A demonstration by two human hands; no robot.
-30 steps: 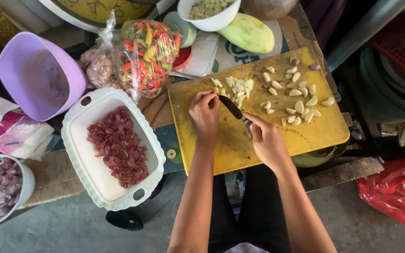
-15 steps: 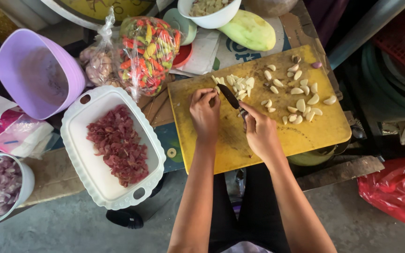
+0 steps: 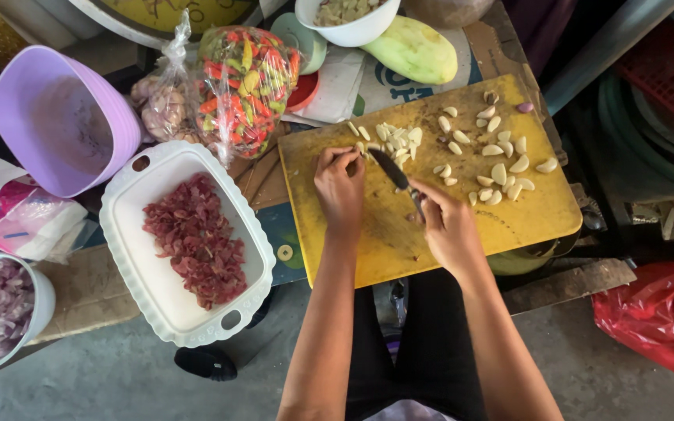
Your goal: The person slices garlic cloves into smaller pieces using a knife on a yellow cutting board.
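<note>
Fingers of your left hand curl down, tips pressed together on a garlic clove at the near edge of the sliced garlic pile, upper centre of the frame. Your right hand is wrapped tight around the handle of a dark knife, blade angled up-left toward that clove. Whole peeled cloves lie scattered right of the pile on the yellow cutting board. White tray of chopped red shallot sits lower left. Step in hand, by my read: slicing garlic, mid-pile. Next cut calls for tucked fingertips, blade close beside the knuckles.
</note>
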